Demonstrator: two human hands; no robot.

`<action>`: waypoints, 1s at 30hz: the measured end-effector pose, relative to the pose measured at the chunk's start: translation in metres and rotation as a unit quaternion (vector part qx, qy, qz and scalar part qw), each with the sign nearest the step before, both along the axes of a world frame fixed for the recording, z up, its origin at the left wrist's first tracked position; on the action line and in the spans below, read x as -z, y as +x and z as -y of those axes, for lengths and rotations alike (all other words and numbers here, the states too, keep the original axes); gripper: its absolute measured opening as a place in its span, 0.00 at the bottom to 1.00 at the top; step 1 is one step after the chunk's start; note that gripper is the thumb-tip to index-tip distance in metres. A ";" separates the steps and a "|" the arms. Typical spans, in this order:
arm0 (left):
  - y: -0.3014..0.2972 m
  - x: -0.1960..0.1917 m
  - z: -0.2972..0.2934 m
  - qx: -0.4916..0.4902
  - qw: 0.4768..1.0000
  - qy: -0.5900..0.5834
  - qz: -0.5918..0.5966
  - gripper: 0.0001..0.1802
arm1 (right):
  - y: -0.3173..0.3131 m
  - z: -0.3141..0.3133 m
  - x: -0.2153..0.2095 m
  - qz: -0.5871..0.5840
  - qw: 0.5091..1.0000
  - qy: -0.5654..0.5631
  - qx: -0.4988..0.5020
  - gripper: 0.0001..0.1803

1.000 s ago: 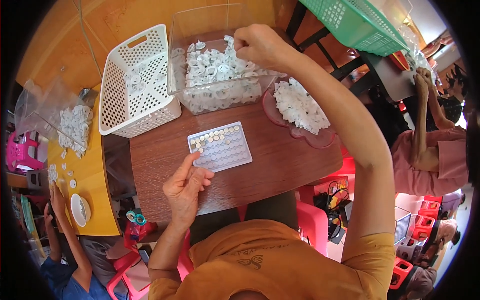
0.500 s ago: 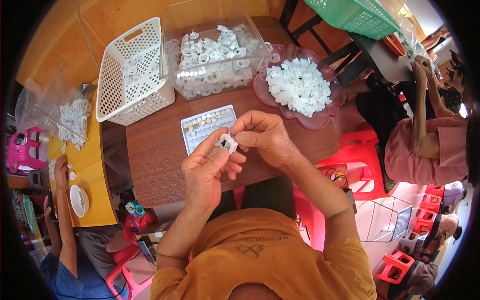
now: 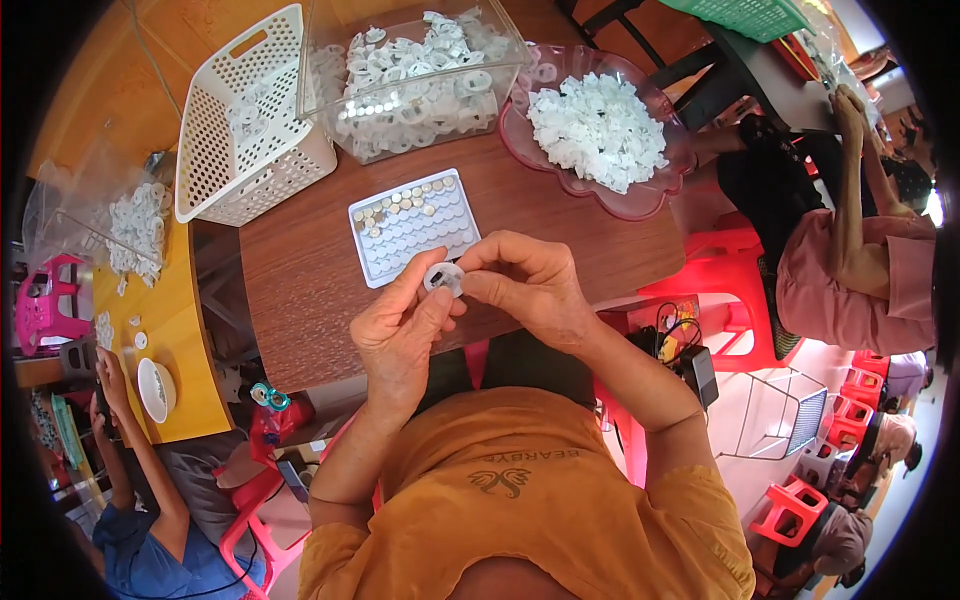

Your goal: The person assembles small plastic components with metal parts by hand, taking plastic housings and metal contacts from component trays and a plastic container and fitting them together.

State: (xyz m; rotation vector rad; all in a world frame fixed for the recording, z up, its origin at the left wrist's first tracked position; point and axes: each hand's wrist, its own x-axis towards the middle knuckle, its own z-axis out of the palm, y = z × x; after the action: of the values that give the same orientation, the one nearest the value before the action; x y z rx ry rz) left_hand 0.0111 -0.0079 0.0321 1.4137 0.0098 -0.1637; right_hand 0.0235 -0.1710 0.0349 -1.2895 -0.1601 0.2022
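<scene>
- Head view, middle of the frame: the left hand (image 3: 400, 335) and the right hand (image 3: 525, 285) met just above the near edge of the brown table (image 3: 300, 300), fingertips drawn narrow around one small white ring (image 3: 443, 277)
- The left thumb and forefinger pinched the ring from the left side; the right thumb and forefinger closed on it from the right, so both hands held the same piece
- Just above the hands lay a pale tray (image 3: 420, 245) of small wells, its top rows filled with little round metal discs (image 3: 405, 203), the lower rows bare
- Upper middle of the frame: a clear plastic box (image 3: 400, 140) heaped with white rings; to its left, touching it, a white slotted basket (image 3: 235, 130) with a few rings inside
- Upper right: a pink scalloped dish (image 3: 640, 205) holding a pile of small white bits (image 3: 595, 125)
- Left edge: a yellow table (image 3: 170, 330) with a clear bag of rings (image 3: 135, 225) and a white bowl (image 3: 155, 388); another person's arm (image 3: 130, 440) reached up beside it from the lower left
- Right edge: a seated person in a pink sleeve (image 3: 850, 280), well apart from the hands
- Judged from the grip, the step in hand was working on the single ring between the fingertips, probably seating or checking a small part in its centre; whether a disc already sat in it could not be told
- A next move would call for a steady pinch, the ring kept level, and care not to nudge the tray just beside the knuckles
</scene>
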 end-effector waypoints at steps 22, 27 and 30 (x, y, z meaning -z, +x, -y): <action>0.001 0.011 -0.013 0.075 0.977 -0.128 -0.151 0.17 | 0.008 -0.001 0.007 0.032 0.977 -0.208 -0.032 0.04; 0.002 0.022 -0.018 0.042 0.973 -0.140 -0.177 0.17 | 0.026 -0.004 0.015 0.061 0.968 -0.239 -0.036 0.04; 0.003 0.024 -0.021 0.017 0.976 -0.127 -0.175 0.18 | 0.055 -0.008 0.032 0.264 0.880 -0.379 0.109 0.07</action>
State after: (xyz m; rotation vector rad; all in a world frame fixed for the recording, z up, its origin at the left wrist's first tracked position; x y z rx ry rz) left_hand 0.0137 0.0131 0.0081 1.1159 0.2486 -0.4264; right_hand 0.0782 -0.1634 0.0028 -2.1169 -0.4259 -0.3292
